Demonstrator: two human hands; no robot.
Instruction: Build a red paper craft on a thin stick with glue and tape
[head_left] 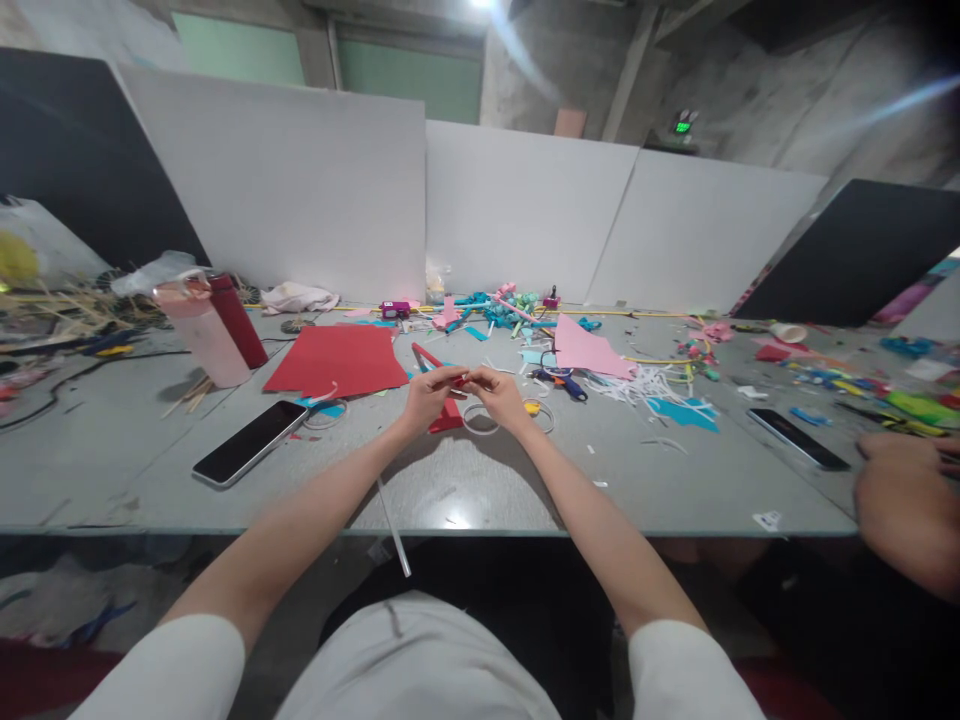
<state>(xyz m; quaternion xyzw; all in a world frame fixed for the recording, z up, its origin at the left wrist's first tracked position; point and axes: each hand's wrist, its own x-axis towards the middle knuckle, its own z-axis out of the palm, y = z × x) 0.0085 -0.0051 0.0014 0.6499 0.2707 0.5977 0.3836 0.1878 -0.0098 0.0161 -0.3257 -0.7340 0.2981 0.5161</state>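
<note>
Sitting pinched between fingers (445, 376): small red piece (460, 381).

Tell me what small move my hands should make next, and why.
I'd probably press the small red piece gently with both hands, because your left hand and right hand meet right at it, fingers bent inward in a pinch. So little of it shows between them that I can't tell whether it's folded.
</note>
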